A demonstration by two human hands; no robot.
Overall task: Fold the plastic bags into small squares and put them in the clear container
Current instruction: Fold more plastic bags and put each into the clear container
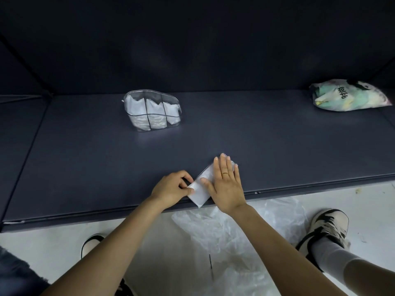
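Observation:
A white plastic bag [199, 194], folded into a narrow strip, lies slanted near the front edge of the dark table [277, 150]. My left hand [171, 188] pinches the strip's near left end between thumb and curled fingers. My right hand [226, 184] lies flat with straight fingers on the strip's far part and hides most of it. The clear container [152, 111] stands farther back on the left, split into compartments that hold folded white bags.
A printed plastic bag [348, 96] stuffed with coloured bags lies at the table's far right. Loose clear plastic sheets [224, 242] lie on the pale floor below the table edge, between my two shoes [327, 227]. A dark wall stands behind the table.

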